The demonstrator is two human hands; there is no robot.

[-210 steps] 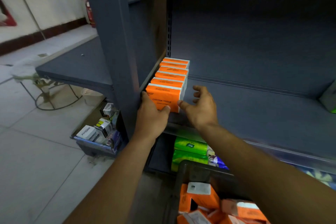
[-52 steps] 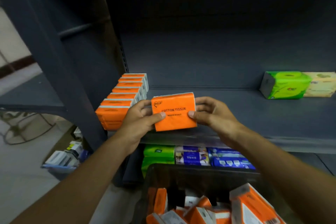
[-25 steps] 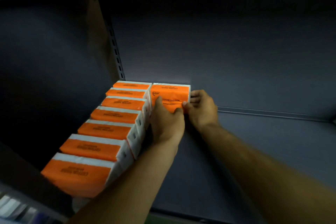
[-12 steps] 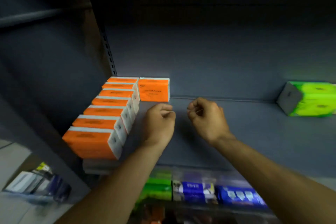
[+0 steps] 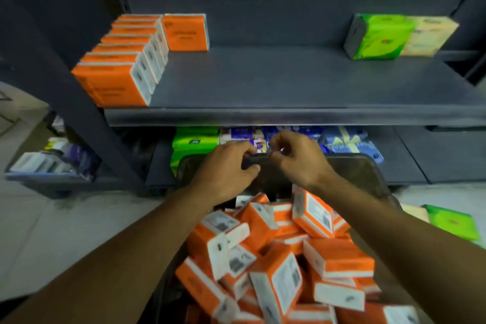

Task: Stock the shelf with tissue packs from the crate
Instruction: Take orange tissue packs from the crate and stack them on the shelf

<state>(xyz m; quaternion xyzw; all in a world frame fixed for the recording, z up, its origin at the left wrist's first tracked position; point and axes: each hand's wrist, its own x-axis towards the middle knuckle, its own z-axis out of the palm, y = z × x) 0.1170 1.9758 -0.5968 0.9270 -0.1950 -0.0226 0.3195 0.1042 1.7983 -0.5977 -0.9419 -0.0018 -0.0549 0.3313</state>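
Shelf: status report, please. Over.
Left grip and right grip empty, curled over crate rim. One pack starts second row on shelf. Nothing in the way.

1. The bare left hand (image 5: 226, 169) is extended forward, back turned upward, fingers loosely curled.
2. The bare right hand (image 5: 298, 159) is held just beside it, back likewise upward, fingers curled toward the left hand's.

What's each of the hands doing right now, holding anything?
Left hand: curled at the crate rim; whether it grips it cannot be told.
Right hand: loosely curled, holding nothing.
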